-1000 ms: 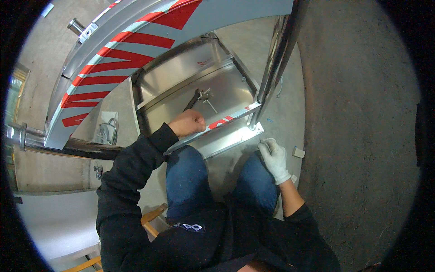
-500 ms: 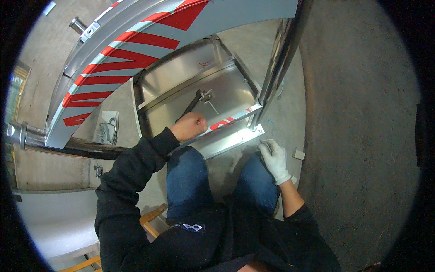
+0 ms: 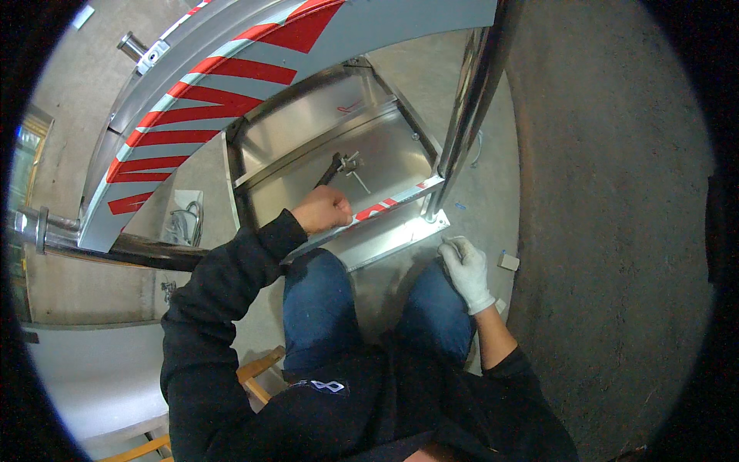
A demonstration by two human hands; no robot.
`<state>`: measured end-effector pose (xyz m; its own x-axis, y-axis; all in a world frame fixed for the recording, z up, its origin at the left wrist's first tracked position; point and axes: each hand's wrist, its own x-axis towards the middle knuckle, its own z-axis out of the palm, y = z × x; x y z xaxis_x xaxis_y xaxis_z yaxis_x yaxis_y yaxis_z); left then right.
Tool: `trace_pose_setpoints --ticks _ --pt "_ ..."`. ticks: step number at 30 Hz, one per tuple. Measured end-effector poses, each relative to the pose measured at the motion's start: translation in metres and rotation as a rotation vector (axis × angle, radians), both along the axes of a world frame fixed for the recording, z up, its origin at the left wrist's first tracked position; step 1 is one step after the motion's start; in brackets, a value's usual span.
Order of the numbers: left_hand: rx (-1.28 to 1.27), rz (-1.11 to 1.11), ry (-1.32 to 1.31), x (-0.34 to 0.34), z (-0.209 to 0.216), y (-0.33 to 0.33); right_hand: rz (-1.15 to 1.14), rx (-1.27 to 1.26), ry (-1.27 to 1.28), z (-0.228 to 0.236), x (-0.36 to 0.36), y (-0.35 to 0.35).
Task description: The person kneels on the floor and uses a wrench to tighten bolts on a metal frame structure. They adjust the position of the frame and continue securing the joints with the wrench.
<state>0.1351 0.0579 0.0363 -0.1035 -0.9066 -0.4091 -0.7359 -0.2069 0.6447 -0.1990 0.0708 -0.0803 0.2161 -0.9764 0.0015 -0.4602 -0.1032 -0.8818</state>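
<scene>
Left hand (image 3: pixel 323 209) moved a little, bare and curled by the rail (image 3: pixel 400 199), where slipping could scrape it; right hand (image 3: pixel 465 269) half-curled; can't tell if either holds anything.

From the wearer's head, the left fisheye camera looks steeply down over a black sweatshirt (image 3: pixel 369 412) and blue jeans (image 3: pixel 319 304), with the left hand (image 3: pixel 322 209) and gloved right hand (image 3: pixel 466 268) at near range; darkness rounds off the corners.

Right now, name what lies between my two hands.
Between the left hand and gloved right hand, the head view shows the striped rail, metal ledge and some floor.
</scene>
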Motion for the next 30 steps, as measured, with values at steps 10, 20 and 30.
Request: trace_pose_setpoints --ticks 10,20,30 --pt "0.040 -0.054 0.057 0.004 -0.004 -0.001 -0.002 -0.005 0.002 0.003 0.003 0.001" --pt "0.194 0.005 0.156 0.005 0.007 -0.006 0.007 -0.007 0.000 0.003 0.001 0.001" --pt "0.305 -0.083 0.180 0.010 0.009 -0.017 -0.002 0.014 -0.023 0.005 0.001 0.001"
